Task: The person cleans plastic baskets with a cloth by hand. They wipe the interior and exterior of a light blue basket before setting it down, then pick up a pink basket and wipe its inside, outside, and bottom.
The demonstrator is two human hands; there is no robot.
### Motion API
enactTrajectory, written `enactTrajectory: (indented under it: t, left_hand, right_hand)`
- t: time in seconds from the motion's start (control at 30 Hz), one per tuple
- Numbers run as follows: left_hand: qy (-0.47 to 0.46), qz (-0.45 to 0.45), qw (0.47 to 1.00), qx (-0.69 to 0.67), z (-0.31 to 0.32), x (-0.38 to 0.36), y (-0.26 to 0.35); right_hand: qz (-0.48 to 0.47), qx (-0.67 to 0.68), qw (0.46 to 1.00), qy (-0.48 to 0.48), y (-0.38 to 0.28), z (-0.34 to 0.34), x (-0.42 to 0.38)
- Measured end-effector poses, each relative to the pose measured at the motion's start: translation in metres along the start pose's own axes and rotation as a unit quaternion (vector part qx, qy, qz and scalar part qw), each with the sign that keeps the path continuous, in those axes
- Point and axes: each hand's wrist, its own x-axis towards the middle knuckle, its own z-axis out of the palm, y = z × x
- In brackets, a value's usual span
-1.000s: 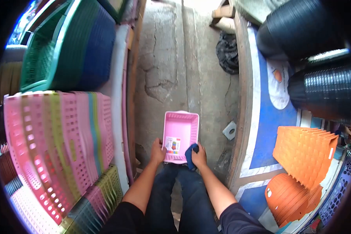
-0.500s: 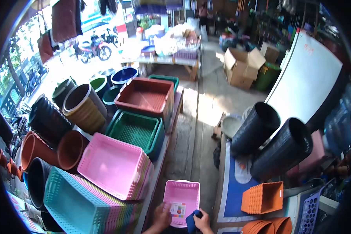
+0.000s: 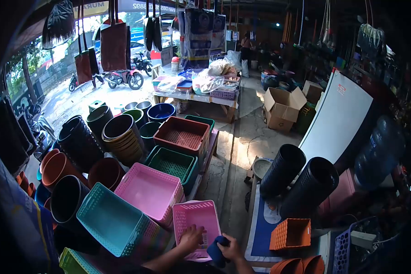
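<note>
A small pink plastic basket (image 3: pixel 196 211) is tilted in front of me, its open side toward me. My left hand (image 3: pixel 192 237) lies inside it with fingers stretched against the inner surface, partly covering what looks like a label. A bunched dark blue cloth (image 3: pixel 217 252) is gripped in my right hand (image 3: pixel 232 249), at the basket's lower right edge. Left of the basket stand a stack topped by a larger pink basket (image 3: pixel 148 191) and a stack topped by a teal basket (image 3: pixel 112 219).
Green bins (image 3: pixel 172 163) and a brown-red bin (image 3: pixel 182 134) stand beyond the stacks. On the right are tall stacks of black pots (image 3: pixel 283 171) and orange square pots (image 3: pixel 291 234). A cardboard box (image 3: pixel 283 109) sits farther down the aisle, near a leaning white board (image 3: pixel 338 114).
The view has tilted up and shifted. The small pink basket now sits nearer the stacks and is turned slightly. My left hand has moved from its left edge onto its inside.
</note>
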Motion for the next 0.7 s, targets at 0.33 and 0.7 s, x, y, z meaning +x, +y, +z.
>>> enactTrajectory:
  t: [0.33, 0.7]
  left_hand:
    - [-0.094, -0.075, 0.992, -0.024, -0.009, -0.005, 0.002]
    - [-0.084, -0.049, 0.993, -0.059, -0.008, -0.020, -0.006]
  right_hand:
    - [-0.038, 0.000, 0.998, -0.046, 0.012, 0.009, -0.015]
    - [-0.010, 0.029, 0.999, -0.040, 0.003, 0.005, -0.017]
